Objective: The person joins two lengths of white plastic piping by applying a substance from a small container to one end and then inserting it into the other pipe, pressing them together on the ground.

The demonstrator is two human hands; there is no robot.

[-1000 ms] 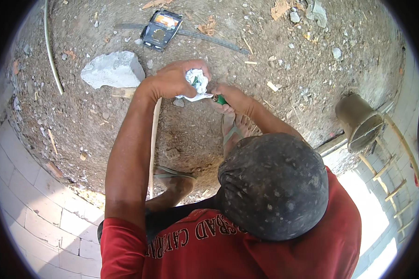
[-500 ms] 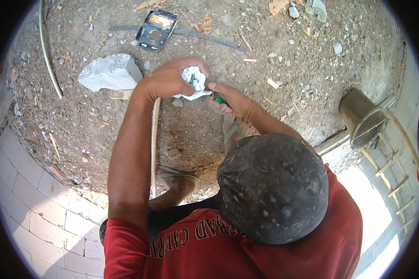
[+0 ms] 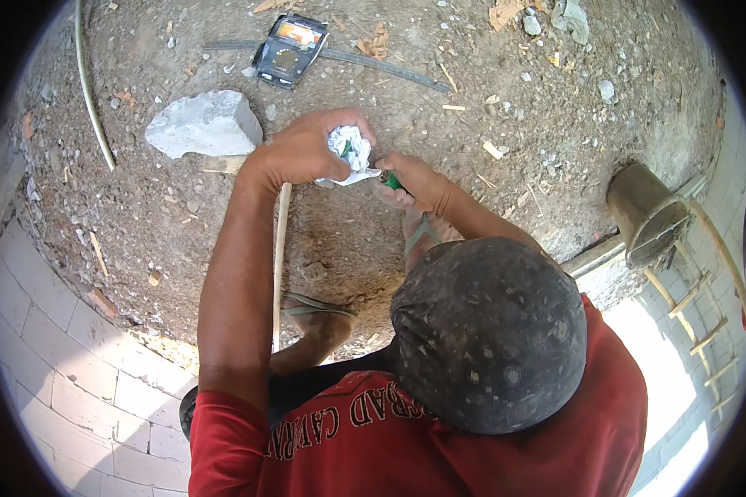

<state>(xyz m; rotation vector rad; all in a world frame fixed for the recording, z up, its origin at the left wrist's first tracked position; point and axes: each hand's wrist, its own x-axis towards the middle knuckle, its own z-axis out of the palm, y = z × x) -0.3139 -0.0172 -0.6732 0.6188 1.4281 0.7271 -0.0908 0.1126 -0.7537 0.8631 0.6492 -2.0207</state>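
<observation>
Crumpled white paper [image 3: 357,156] with a bit of green in its middle is held in my left hand [image 3: 297,151], the fingers curled around it. My right hand [image 3: 417,180] is closed on a small green lighter [image 3: 392,180] with a metal top. That metal end is close against the paper's lower right edge. No flame can be made out. Both hands are above the dirt ground, just past my sandalled feet.
A pale grey block [image 3: 203,124] lies left of my hands. Beyond them sits a black pack [image 3: 289,51] on a dark flat strip [image 3: 385,69]. A thin stick [image 3: 282,248] lies below my left wrist. To the right are a dirty cylindrical container [image 3: 638,203] and a wooden ladder [image 3: 695,331].
The ground and both hands appear slightly further right in the picture. My hands keep the same hold on the paper and the lighter.
</observation>
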